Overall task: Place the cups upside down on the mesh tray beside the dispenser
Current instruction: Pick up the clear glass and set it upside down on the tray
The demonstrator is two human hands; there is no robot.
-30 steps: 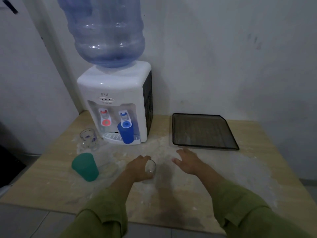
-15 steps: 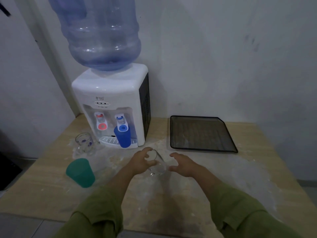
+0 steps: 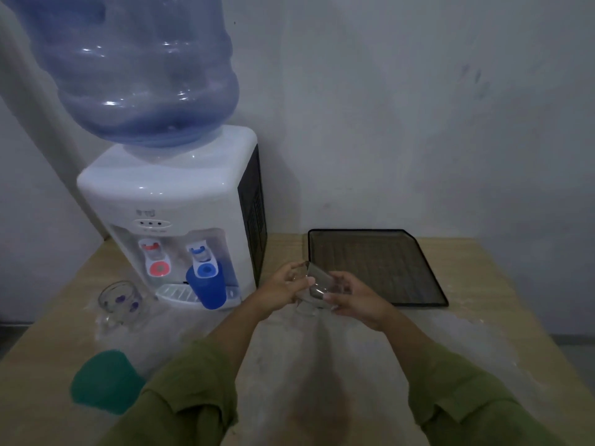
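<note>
Clear glass cup, tilted, pinched between left hand and right hand above wooden bench, just beside black mesh tray. White-stained bench surface; plain grey wall. Dispenser left of tray.

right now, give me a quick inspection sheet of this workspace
surface: wooden table, pale dusty patches across the middle
job's things: clear glass held tilted above the table by both hands; mesh tray holds nothing; blue cup under the blue tap; green cup and printed glass mug on the table
clutter: nothing seen
grippers: left hand and right hand, fingers on the glass
cables: nothing seen
surroundings: water dispenser with bottle, grey wall
</note>
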